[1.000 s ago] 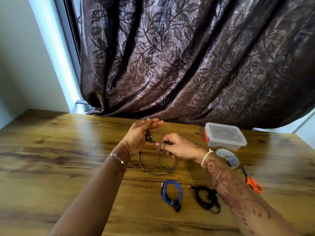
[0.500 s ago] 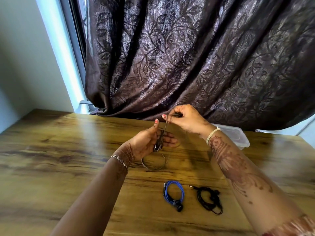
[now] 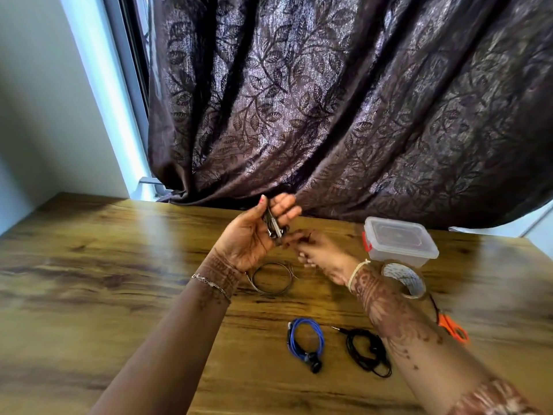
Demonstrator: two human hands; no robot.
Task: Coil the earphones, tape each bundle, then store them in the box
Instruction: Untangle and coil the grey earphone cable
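My left hand (image 3: 254, 235) is raised above the wooden table (image 3: 119, 265), palm toward me, holding a partly wound grey earphone (image 3: 273, 227) across its fingers. A loop of the grey cable (image 3: 269, 278) hangs down to the table below it. My right hand (image 3: 317, 253) sits just right of the left, fingers curled, pinching the cable near the bundle. A coiled blue earphone (image 3: 305, 342) and a coiled black earphone (image 3: 368, 351) lie near the front. A clear plastic box (image 3: 399, 241) with its lid on and a red clip stands at the right.
A roll of clear tape (image 3: 404, 280) lies in front of the box, and orange-handled scissors (image 3: 450, 326) lie right of my right forearm. A dark patterned curtain (image 3: 329, 115) hangs behind the table's far edge.
My right hand has come down from above the left hand to beside it, drawing the cable around. The hanging loop has grown shorter as the grey bundle builds on my left fingers.
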